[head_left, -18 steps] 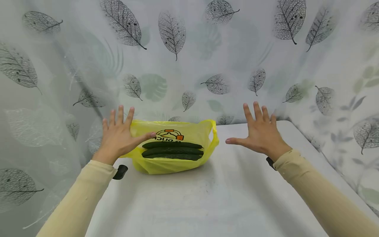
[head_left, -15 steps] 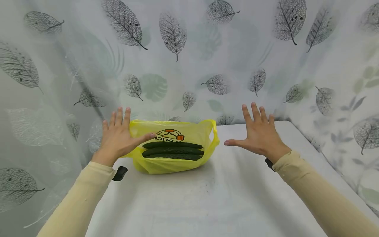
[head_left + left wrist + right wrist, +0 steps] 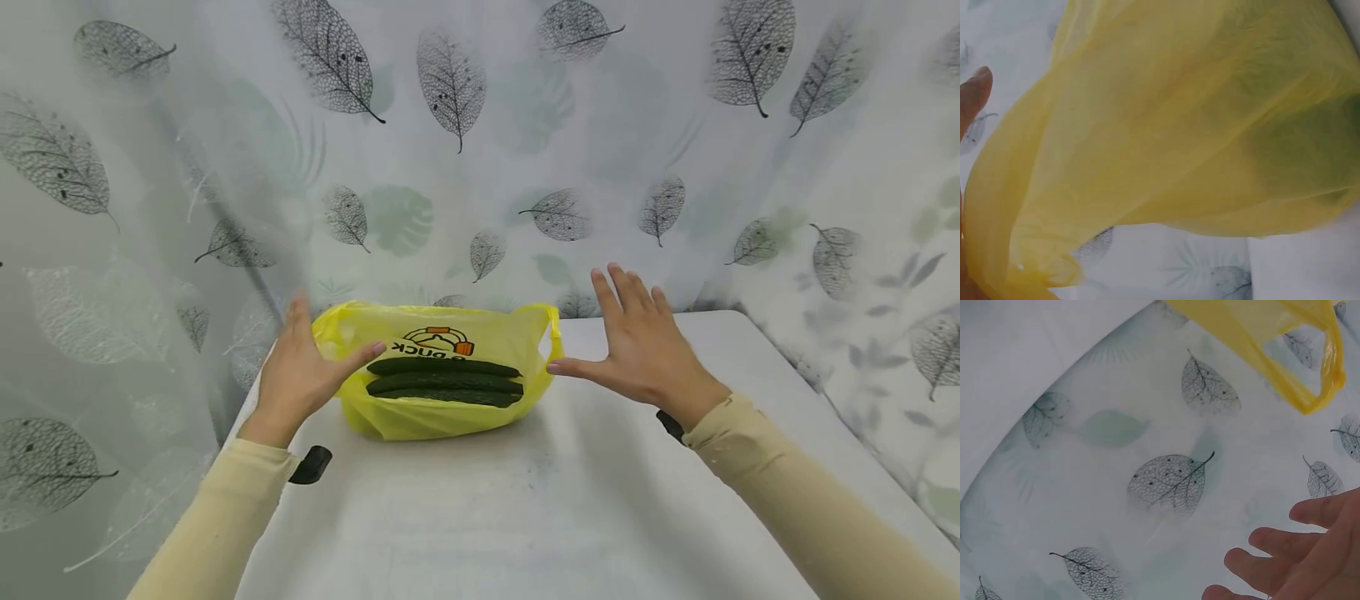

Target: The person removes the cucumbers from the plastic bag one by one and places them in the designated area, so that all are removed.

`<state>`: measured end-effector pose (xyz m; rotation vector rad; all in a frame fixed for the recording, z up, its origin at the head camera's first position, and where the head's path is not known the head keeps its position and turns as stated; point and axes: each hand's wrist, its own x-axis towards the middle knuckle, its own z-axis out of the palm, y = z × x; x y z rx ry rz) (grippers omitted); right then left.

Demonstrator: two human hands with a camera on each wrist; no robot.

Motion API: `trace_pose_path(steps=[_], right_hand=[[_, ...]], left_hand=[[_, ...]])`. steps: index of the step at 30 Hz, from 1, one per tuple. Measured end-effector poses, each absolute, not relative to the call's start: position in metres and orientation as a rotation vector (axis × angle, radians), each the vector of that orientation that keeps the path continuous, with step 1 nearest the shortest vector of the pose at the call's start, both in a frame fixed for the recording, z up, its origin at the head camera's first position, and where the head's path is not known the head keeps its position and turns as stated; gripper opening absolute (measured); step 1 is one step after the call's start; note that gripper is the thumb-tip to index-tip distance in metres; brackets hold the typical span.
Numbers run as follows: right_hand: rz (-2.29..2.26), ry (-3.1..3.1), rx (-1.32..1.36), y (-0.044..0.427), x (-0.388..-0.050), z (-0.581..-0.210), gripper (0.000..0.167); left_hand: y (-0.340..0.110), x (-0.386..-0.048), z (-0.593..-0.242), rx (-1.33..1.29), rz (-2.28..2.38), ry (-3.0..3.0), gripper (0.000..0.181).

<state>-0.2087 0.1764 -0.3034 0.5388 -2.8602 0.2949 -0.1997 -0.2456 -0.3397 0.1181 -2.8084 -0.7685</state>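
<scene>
A yellow plastic bag (image 3: 420,425) with a printed logo lies on its side on the white table, several dark green cucumbers (image 3: 442,383) visible inside its mouth. At the bag's left end is my left hand (image 3: 292,379), thumb spread over the bag; whether it touches is unclear. My right hand (image 3: 648,354) is held with fingers apart beside the bag's right handle, the thumb tip close to it. In the left wrist view the bag (image 3: 1147,125) fills most of the picture. The right wrist view shows the handle (image 3: 1310,400) away from the fingers.
The white table (image 3: 480,517) extends in front of the bag and to its right. Behind and on both sides hangs a pale curtain (image 3: 480,167) with a leaf print. A black band (image 3: 311,465) is at the left wrist.
My right hand has moved left, closer to the bag's handle. The left hand has turned and its fingers look narrower together. The whole head view has shifted slightly.
</scene>
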Motion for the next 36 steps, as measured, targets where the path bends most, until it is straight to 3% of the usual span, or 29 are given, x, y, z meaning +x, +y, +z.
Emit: trace_pose_path(steps=[6,16,21,28,36], right_hand=[[0.334,-2.778,0.613,0.157,-0.210,-0.300,0.124],[0.423,-2.600,0.747,0.118,-0.210,-0.301,0.096],[0.467,-2.569,0.803,0.098,-0.208,-0.303,0.087],[0.532,-2.633,0.796,0.071,-0.207,-0.311,0.084],[0.909,-2.771,0.736,0.043,-0.212,-0.328,0.079]], left_hand=[[-0.243,-0.193,-0.354,0.199,-1.013,-2.616,0.132],[-0.224,-0.184,-0.377,0.240,-1.514,-1.971,0.108],[-0.218,-0.183,-0.389,0.251,-1.642,-1.785,0.106],[-0.206,-0.184,-0.409,0.301,-1.704,-1.792,0.112],[-0.200,-0.182,-0.420,0.347,-1.853,-1.687,0.090]])
